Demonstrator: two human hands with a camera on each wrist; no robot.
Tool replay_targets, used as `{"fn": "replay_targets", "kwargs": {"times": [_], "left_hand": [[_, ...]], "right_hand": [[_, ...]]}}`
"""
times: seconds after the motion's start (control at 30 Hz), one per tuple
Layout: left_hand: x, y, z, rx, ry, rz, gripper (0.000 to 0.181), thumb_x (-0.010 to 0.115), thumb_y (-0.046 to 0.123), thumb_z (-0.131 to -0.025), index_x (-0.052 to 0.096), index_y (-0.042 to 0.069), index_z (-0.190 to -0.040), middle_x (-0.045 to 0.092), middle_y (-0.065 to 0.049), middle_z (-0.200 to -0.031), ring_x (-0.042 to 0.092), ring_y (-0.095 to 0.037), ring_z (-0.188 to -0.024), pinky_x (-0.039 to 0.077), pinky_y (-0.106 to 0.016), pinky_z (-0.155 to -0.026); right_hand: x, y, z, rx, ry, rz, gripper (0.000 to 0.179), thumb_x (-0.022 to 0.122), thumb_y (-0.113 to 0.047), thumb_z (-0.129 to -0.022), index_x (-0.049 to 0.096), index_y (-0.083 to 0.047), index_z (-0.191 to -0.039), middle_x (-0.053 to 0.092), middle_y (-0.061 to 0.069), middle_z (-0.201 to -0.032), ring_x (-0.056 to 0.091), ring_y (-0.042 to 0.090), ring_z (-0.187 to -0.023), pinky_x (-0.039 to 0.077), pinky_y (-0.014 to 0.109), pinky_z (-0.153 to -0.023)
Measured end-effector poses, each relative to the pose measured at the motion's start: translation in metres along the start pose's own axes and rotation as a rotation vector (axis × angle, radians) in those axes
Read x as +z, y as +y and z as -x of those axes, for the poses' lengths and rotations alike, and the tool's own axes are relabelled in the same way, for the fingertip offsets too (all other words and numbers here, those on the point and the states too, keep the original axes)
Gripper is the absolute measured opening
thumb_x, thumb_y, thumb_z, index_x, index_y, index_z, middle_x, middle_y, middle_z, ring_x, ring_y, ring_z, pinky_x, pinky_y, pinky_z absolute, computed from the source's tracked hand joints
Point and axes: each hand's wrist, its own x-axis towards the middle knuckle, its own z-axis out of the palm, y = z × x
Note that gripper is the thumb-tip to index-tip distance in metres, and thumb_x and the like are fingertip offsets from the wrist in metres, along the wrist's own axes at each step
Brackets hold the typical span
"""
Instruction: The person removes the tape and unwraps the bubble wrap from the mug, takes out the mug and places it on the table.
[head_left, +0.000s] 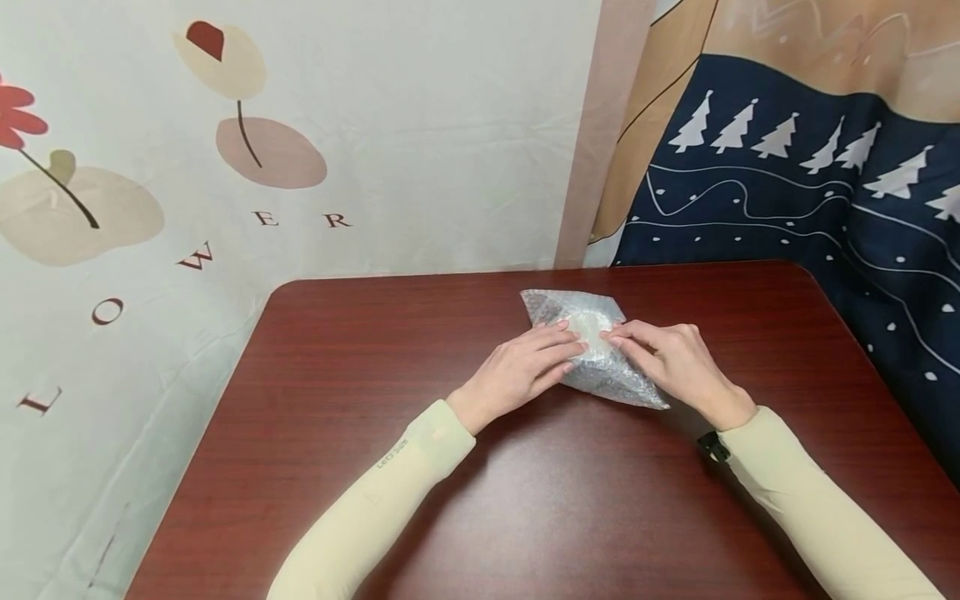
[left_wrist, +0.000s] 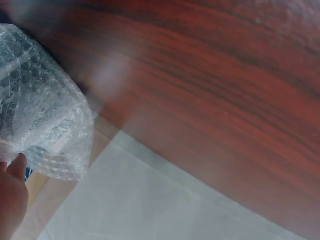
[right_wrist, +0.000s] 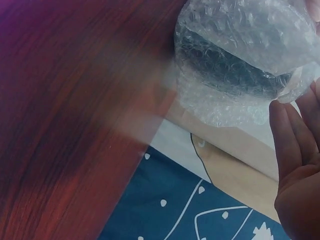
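A bundle of clear bubble wrap (head_left: pixel 618 379) lies towards the back of the table, with pointed corners sticking out at its far left and near right. Something round and pale shows through its middle in the head view. My left hand (head_left: pixel 528 362) rests on the bundle's left side, fingers stretched across the wrap. From the right, my right hand (head_left: pixel 678 362) pinches the wrap near the top with fingertips and thumb. A dark patch shows under the layers of bubble wrap (right_wrist: pixel 230 60) in the right wrist view. In the left wrist view, a fingertip (left_wrist: pixel 19 165) touches the wrap's edge.
The reddish-brown wooden table (head_left: pixel 337 400) has rounded far corners. Behind it hangs a pale cloth (head_left: pixel 450 150) with printed flowers and letters. A navy cloth (head_left: pixel 750 200) with white trees hangs at the right. A black strap (head_left: pixel 713 447) sits at my right wrist.
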Motion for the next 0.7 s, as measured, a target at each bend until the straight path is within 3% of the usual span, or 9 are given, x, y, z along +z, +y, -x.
{"fn": "replay_targets", "kwargs": {"times": [0.2,0.7], "left_hand": [[-0.0005,0.002,-0.0033,-0.001,-0.011,0.003,0.031,0.067,0.02,-0.103,0.071,0.013,-0.133,0.067,-0.006,-0.137,0.051,-0.021,-0.141,0.037,-0.041,-0.118],[0.0007,0.0027,-0.0022,-0.024,-0.025,0.019,0.031,0.066,0.02,-0.104,0.071,0.013,-0.134,0.067,-0.005,-0.137,0.051,-0.021,-0.141,0.032,-0.035,-0.121]], "right_hand": [[-0.0005,0.0013,-0.0002,0.018,0.016,0.002,0.022,0.081,-0.005,-0.088,0.079,-0.017,-0.105,0.076,-0.006,-0.08,0.049,0.0,-0.052,0.038,0.016,-0.049],[0.0024,0.0014,-0.001,0.044,0.035,-0.004,0.021,0.08,-0.007,-0.09,0.077,-0.021,-0.106,0.054,-0.017,-0.063,0.041,0.001,-0.05,0.033,0.017,-0.046]]}}
